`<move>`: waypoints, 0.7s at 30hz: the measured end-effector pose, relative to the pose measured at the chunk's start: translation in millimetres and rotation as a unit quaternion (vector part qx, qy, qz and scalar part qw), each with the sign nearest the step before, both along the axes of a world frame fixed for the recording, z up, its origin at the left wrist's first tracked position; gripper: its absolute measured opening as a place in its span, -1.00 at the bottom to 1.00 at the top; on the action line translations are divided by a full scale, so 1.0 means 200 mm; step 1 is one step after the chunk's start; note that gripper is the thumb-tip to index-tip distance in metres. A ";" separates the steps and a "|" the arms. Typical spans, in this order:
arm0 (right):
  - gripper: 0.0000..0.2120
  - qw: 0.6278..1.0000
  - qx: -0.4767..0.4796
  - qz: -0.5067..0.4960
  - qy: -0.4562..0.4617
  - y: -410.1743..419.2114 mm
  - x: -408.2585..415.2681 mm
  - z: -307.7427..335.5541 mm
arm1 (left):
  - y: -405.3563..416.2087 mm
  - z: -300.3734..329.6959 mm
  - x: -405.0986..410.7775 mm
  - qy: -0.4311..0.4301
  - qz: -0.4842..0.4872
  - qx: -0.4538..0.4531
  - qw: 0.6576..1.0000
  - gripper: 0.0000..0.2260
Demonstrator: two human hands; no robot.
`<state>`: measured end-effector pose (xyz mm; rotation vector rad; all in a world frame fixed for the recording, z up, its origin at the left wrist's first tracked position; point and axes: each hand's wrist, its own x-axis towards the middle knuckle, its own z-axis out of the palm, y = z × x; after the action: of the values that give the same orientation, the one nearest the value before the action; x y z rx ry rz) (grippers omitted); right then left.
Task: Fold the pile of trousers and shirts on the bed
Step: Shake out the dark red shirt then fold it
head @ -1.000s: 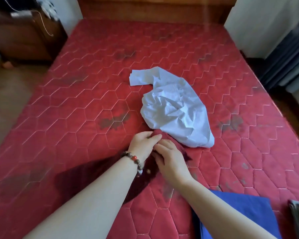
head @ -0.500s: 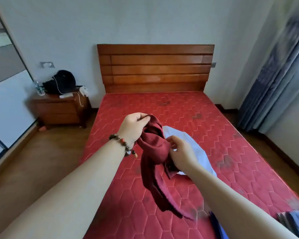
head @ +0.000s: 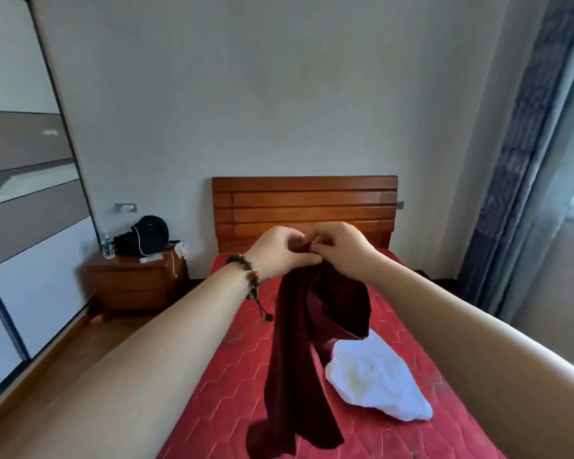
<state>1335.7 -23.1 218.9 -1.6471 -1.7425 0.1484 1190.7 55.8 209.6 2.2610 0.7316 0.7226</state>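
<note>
I have the dark red garment (head: pixel 312 342) pinched by both my left hand (head: pixel 279 251) and right hand (head: pixel 342 248); next I must find its edges and spread it on the bed (head: pixel 239 385).

A dark maroon garment (head: pixel 315 352) is hanging over a red mattress (head: pixel 232 385) that is showing a pale stitched hexagon pattern — with a crumpled white garment (head: pixel 375 379) lying toward its right edge. Brown beads and one red one are ringing the bracelet (head: pixel 246 270); the headboard (head: pixel 305 200) is glowing reddish-brown.
</note>
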 end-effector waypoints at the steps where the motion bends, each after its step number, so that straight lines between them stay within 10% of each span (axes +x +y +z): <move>1: -0.87 1.000 0.000 0.004 0.016 -0.02 0.00 0.02 | 0.00 0.01 0.00 0.007 0.005 0.004 1.000 -0.74; 8: -0.81 0.991 -0.006 -0.013 0.135 -0.10 0.07 0.10 | -0.03 0.14 0.06 -0.088 0.110 0.077 0.987 -0.90; 12: -0.90 0.996 -0.052 -0.054 0.055 -0.14 0.19 0.11 | 0.00 0.23 0.07 -0.182 0.178 0.065 0.965 -0.85; 21: -0.89 0.999 0.001 -0.016 0.041 -0.10 0.15 0.42 | -0.09 0.31 0.13 0.021 0.036 0.119 0.992 -0.77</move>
<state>1366.1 -42.5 302.1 -1.6439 -1.6525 0.1966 1217.3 38.2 271.4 2.4814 0.7860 0.8375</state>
